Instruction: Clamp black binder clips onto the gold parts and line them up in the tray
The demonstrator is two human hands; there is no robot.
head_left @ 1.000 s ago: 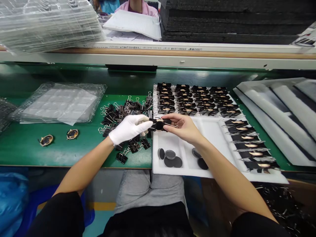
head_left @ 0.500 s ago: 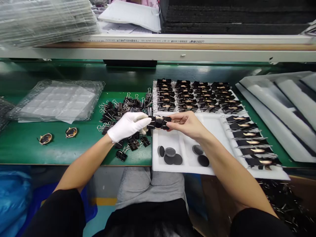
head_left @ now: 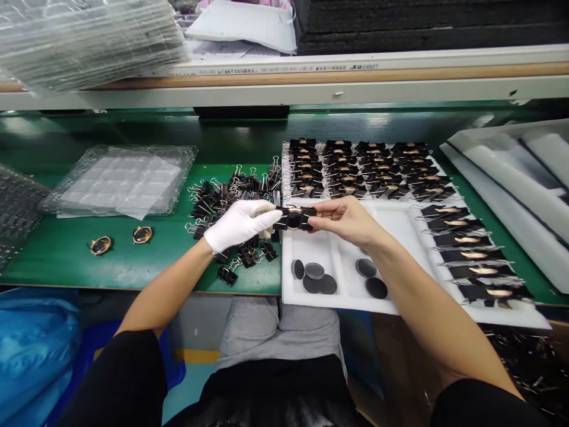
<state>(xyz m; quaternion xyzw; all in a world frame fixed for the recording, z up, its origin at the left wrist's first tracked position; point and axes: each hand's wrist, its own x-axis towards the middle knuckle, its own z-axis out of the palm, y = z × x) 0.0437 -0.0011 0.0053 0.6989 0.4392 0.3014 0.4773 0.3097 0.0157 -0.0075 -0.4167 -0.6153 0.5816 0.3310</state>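
Between my two hands is a round, gold-rimmed watch case (head_left: 294, 218) with a black face and a black binder clip on each side. My left hand (head_left: 242, 224), in a white glove, is closed on the left binder clip (head_left: 280, 219). The bare fingers of my right hand (head_left: 344, 220) pinch the right binder clip (head_left: 308, 219). Both hands are above the left edge of a white foam tray (head_left: 400, 228). Below and left of the gloved hand lies a heap of loose binder clips (head_left: 208, 198), partly hidden by it.
Several clipped watch cases (head_left: 347, 160) stand in rows on the tray. Dark round discs (head_left: 314, 271) lie in its front compartments. Two gold-rimmed pieces (head_left: 143, 234) rest on the green bench (head_left: 62, 261), near a clear plastic tray (head_left: 120, 178). Foam sheets (head_left: 511, 178) lean at right.
The whole view has shifted slightly, so things appear further right. Both hands keep the same hold on the clipped watch case, with little visible finger movement.
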